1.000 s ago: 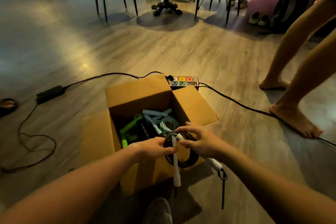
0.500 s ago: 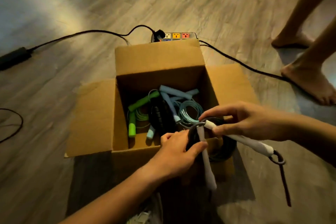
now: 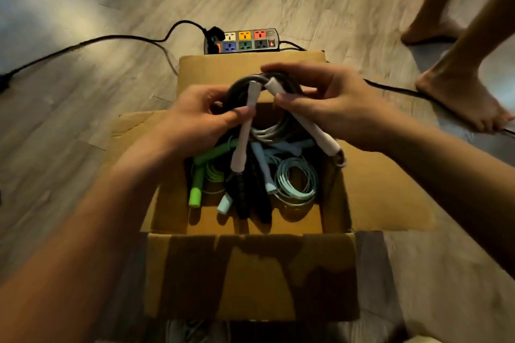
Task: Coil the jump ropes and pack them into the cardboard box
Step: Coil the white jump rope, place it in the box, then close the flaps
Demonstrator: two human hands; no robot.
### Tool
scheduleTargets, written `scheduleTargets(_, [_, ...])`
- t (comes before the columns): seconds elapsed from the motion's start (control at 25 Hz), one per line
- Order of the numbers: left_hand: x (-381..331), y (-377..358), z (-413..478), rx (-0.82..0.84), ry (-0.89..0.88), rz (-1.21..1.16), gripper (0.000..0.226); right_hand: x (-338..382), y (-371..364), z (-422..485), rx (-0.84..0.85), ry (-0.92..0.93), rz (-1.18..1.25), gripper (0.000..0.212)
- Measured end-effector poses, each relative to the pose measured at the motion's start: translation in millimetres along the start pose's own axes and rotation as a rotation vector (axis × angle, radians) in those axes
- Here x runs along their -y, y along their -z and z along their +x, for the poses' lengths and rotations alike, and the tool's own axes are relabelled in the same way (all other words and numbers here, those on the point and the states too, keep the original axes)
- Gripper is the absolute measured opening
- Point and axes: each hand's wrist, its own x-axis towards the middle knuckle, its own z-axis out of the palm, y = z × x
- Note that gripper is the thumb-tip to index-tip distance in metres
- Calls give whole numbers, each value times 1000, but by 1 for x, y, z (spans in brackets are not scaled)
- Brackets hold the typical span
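Step in hand, by my reading: coiling is finished for this rope and packing has begun. The black rope is wound into a tight round bundle and held in the air over the cardboard box, toward the box's far wall, not yet inside it.

Grip: the left hand has its fingers curled round the coil's left side, with the thumb pressed on one handle. The right hand pinches the coil's right side between thumb and fingers. Both hands are clamped on the same rope.

The rope's two white handles are slim, smooth sticks. They hang loose from the top of the coil and splay down toward the box's open mouth.

Inside the box:
- a green rope with chunky matte grips, at the box's left wall
- a pale blue rope in a flat, neat spiral, at the right wall
- dark ribbed handles between those two
- a whitish coil at the back

The cord looks glossy and springy, and the cardboard is plain brown with its flaps folded outward.

Next move, as I judge it: lower the bundle into the box without letting the loops spring apart, and tuck the dangling handles in so they don't catch the rim.

Beyond the box's far flap lies a power strip on the plank floor. To the box's right are another person's bare feet.
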Motion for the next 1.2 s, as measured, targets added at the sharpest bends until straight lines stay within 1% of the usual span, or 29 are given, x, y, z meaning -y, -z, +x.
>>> scheduleTargets(0.08, [15, 6, 3, -15, 26, 55, 22, -18, -11, 10, -1, -5, -34, 41])
scheduleTargets(0.2, [59, -2, 4, -4, 99, 224, 31, -59, -35, 9, 33, -136, 6, 42])
scheduleTargets(0.32, [95, -12, 2, -12, 266, 312, 47, -94, -63, 6, 62, -238, -54, 40])
scheduleTargets(0.4, [108, -14, 1, -11, 356, 342, 51, -107, -78, 11, 40, -287, -110, 41])
scheduleTargets(0.48, [114, -12, 4, -21, 394, 380, 51, -112, -88, 20, -49, -354, -151, 42])
scheduleTargets(0.56, [116, -11, 10, -27, 410, 407, 50, -111, -92, 27, -110, -397, -245, 43])
scheduleTargets(0.64, [119, -11, 15, -25, 434, 403, 45, -108, -92, 30, -131, -402, -367, 43])
scheduleTargets(0.72, [123, -11, 18, -39, 454, 398, 39, -108, -87, 27, -148, -420, -439, 41])
scheduleTargets(0.88, [140, -14, 23, -99, 520, 238, 35, -116, -85, 18, -202, -449, -462, 22])
scheduleTargets(0.96, [148, -16, 24, -133, 544, 168, 30, -118, -87, 19, -238, -459, -457, 18])
scheduleTargets(1.08, [151, -15, 25, -142, 580, 131, 29, -115, -88, 29, -194, -478, -525, 17])
scheduleTargets(1.12, [150, -15, 24, -147, 577, 158, 29, -112, -87, 32, -174, -489, -545, 17])
scheduleTargets(1.2, [147, -15, 21, -172, 526, 331, 30, -107, -85, 35, -144, -503, -576, 18])
